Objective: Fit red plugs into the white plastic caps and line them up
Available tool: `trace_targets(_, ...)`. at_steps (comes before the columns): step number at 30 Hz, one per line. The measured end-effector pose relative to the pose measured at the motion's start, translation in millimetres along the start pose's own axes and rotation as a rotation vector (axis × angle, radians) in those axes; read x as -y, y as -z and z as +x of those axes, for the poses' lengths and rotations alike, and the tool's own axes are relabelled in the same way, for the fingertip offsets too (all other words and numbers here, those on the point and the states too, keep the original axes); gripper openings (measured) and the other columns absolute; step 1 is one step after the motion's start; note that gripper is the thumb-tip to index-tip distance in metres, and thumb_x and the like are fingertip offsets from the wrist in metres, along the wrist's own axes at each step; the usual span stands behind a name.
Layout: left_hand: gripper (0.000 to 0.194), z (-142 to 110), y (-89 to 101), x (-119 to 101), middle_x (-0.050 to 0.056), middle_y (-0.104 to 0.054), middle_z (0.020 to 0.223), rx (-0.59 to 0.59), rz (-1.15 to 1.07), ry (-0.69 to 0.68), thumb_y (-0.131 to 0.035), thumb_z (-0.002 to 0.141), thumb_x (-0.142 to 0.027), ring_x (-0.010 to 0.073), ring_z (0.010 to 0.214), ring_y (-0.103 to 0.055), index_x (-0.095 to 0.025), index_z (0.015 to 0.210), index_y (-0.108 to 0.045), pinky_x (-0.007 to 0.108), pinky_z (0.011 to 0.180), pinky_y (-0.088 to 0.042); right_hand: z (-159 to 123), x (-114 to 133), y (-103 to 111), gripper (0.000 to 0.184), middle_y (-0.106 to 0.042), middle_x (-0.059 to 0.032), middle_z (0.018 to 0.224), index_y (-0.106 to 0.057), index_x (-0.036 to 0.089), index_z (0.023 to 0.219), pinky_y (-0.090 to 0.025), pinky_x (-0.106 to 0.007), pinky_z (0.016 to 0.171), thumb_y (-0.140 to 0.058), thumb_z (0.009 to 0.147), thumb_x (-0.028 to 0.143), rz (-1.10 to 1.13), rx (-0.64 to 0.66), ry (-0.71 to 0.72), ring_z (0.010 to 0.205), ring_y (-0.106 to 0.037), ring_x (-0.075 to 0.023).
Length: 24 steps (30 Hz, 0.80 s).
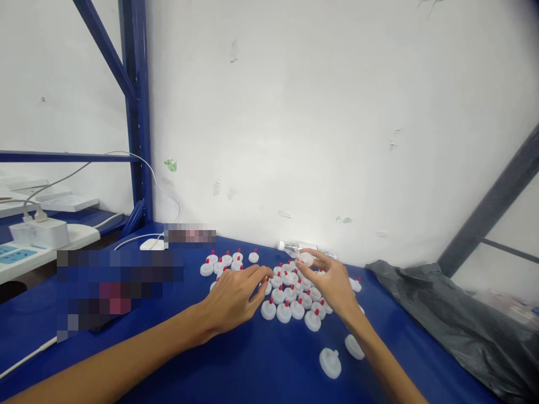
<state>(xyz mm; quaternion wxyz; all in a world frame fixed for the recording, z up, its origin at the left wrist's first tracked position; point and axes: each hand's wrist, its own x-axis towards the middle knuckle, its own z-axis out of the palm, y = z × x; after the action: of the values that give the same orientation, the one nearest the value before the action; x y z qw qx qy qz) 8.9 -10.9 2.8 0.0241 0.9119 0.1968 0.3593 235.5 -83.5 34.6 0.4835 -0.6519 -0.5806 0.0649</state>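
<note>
Raised over the back of a group of round white caps with red tips [283,312], my right hand [332,283] pinches one white cap [307,258] between thumb and fingers. Its small red tip points left. My left hand [236,292] is palm down at the group's left side, thumb and index finger apart. A cap shows just beyond those fingertips; whether they touch it I cannot tell. More red-tipped caps [206,267] stand behind my left hand, some partly hidden by it. Two white caps without visible red tips [330,363] lie near my right forearm.
A clear plastic bottle [290,247] lies against the wall behind my right hand. Dark plastic sheeting [455,314] covers the right side of the blue table [269,370]. A white charger [152,244] with cables, a power strip [25,255] and a blue metal post [141,112] are at left.
</note>
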Motion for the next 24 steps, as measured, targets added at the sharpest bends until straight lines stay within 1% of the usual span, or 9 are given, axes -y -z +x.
trace_targets(3, 0.021, 0, 2.0, 1, 0.0, -0.07, 0.084, 0.01, -0.021, 0.039, -0.044, 0.095, -0.02, 0.0124, 0.058, -0.062, -0.022, 0.111, -0.057, 0.024, 0.056, -0.043, 11, -16, 19, 0.045, -0.079, -0.0073, 0.09, -0.072, 0.023, 0.111, -0.055, -0.04, 0.077, -0.068, 0.078, 0.053, -0.059, -0.143, -0.077, 0.089, -0.074, -0.0333)
trace_targets(6, 0.026, -1, 2.1, 2, 0.0, -0.07, 0.084, 0.043, -0.047, 0.059, -0.043, 0.094, -0.018, 0.0133, 0.06, -0.063, -0.022, 0.117, -0.053, 0.025, 0.057, -0.044, 19, -29, 38, 0.044, -0.079, -0.0059, 0.09, -0.071, 0.026, 0.111, -0.052, -0.041, 0.078, -0.067, 0.079, 0.055, -0.19, -0.273, -0.1, 0.085, -0.073, -0.0325)
trace_targets(9, 0.025, 0, 0.6, 3, 0.001, -0.07, 0.086, 0.064, -0.009, 0.065, -0.042, 0.094, -0.019, 0.0162, 0.066, -0.065, -0.024, 0.116, -0.052, 0.028, 0.059, -0.046, 26, -44, 55, 0.041, -0.079, -0.0046, 0.087, -0.068, 0.026, 0.112, -0.051, -0.038, 0.079, -0.064, 0.081, 0.052, -0.247, -0.367, -0.084, 0.085, -0.073, -0.0294)
trace_targets(12, 0.024, 4, 1.6, 5, 0.005, -0.07, 0.095, 0.069, 0.062, 0.059, -0.041, 0.095, -0.02, 0.0199, 0.079, -0.067, -0.024, 0.115, -0.053, 0.031, 0.065, -0.049, 32, -64, 69, 0.039, -0.077, -0.0039, 0.082, -0.062, 0.023, 0.117, -0.049, -0.033, 0.076, -0.058, 0.086, 0.047, -0.32, -0.442, -0.101, 0.081, -0.073, -0.0257)
trace_targets(14, 0.02, 9, 5.3, 6, 0.008, -0.068, 0.098, 0.107, 0.152, 0.06, -0.041, 0.095, -0.02, 0.0234, 0.089, -0.065, -0.023, 0.109, -0.055, 0.032, 0.064, -0.049, 34, -80, 78, 0.038, -0.075, -0.0033, 0.079, -0.06, 0.022, 0.118, -0.047, -0.031, 0.071, -0.051, 0.091, 0.047, -0.455, -0.452, -0.143, 0.071, -0.07, -0.0229)
trace_targets(16, 0.019, 14, 10.7, 6, 0.008, -0.067, 0.096, 0.185, 0.235, 0.078, -0.04, 0.096, -0.021, 0.0247, 0.094, -0.063, -0.023, 0.104, -0.057, 0.03, 0.062, -0.047, 33, -97, 86, 0.033, -0.074, -0.0037, 0.077, -0.063, 0.022, 0.109, -0.045, -0.03, 0.07, -0.048, 0.093, 0.047, -0.463, -0.477, -0.219, 0.071, -0.069, -0.0228)
trace_targets(18, 0.021, 19, 16.2, 6, 0.007, -0.066, 0.095, 0.248, 0.289, 0.126, -0.04, 0.097, -0.02, 0.0235, 0.096, -0.061, -0.023, 0.105, -0.058, 0.028, 0.062, -0.045, 31, -112, 92, 0.033, -0.072, -0.0047, 0.073, -0.064, 0.021, 0.105, -0.043, -0.03, 0.069, -0.046, 0.095, 0.048, -0.48, -0.49, -0.288, 0.071, -0.067, -0.0242)
trace_targets(21, 0.026, 24, 23.2, 9, 0.005, -0.064, 0.093, 0.314, 0.292, 0.172, -0.039, 0.097, -0.018, 0.0209, 0.095, -0.062, -0.024, 0.112, -0.059, 0.026, 0.063, -0.041, 30, -128, 98, 0.034, -0.073, -0.0094, 0.081, -0.066, 0.018, 0.105, -0.041, -0.031, 0.069, -0.048, 0.095, 0.045, -0.529, -0.483, -0.347, 0.077, -0.067, -0.0264)
trace_targets(24, 0.023, 25, 27.2, 14, 0.004, -0.066, 0.092, 0.389, 0.266, 0.14, -0.041, 0.095, -0.016, 0.0207, 0.093, -0.062, -0.023, 0.103, -0.062, 0.027, 0.067, -0.041, 31, -139, 101, 0.032, -0.074, -0.0128, 0.091, -0.069, 0.017, 0.1, -0.042, -0.031, 0.073, -0.047, 0.096, 0.04, -0.582, -0.455, -0.355, 0.084, -0.067, -0.0266)
